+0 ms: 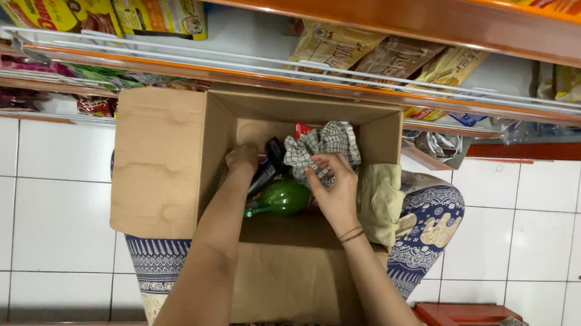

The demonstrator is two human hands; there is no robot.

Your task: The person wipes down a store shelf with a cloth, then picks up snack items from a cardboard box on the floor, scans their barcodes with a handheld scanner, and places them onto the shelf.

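Landmark: open cardboard box [161, 162] resting on the person's lap, flaps spread. Left of box – white tiled floor [36, 204]; a wire shelf rack [27, 57] of snack packets runs above and behind it. Left hand [242, 157] reaches into the box's left inner corner, fingers curled down on a dark item [272, 161] – can't tell if it's actually clamped. Just below, inside the box, a green bottle [283, 197] lies on its side. Right of that, right hand [335, 193] is up against a checked cloth [321, 144] in the box's middle, fingers spread and touching it, not closed. A pale yellow-green cloth [379, 200] hangs over the box's right wall. Patterned blue trousers [430, 224] show beyond the right edge.
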